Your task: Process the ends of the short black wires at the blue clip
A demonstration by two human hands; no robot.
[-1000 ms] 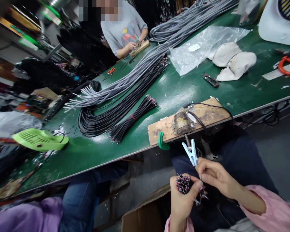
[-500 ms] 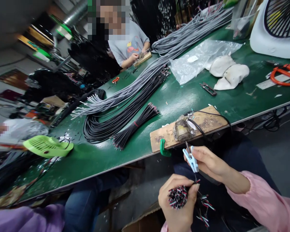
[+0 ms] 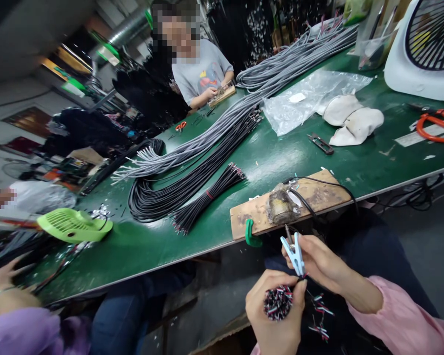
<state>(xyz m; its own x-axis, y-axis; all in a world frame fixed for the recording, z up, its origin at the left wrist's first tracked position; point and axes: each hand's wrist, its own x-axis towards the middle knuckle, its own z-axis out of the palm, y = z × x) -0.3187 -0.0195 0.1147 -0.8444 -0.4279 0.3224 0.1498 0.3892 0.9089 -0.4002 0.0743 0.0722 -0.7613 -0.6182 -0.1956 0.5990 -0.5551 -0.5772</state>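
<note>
Wire bundle (image 3: 278, 302) held in the left hand (image 3: 276, 333), in front of the green table (image 3: 373, 167).
Its wires are encircled by closed fingers; just beside it, a light-blue clip (image 3: 298, 260) is gripped by the right hand (image 3: 321, 261), near the wooden board (image 3: 323, 191).

A white fan (image 3: 425, 44) stands behind orange-handled scissors (image 3: 438, 118) on the green table (image 3: 355, 160).

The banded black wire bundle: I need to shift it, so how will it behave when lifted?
The bundle probably lifts as one, since a red band cinches its middle. Its loose ends may splay further, as they fan outward.
</note>
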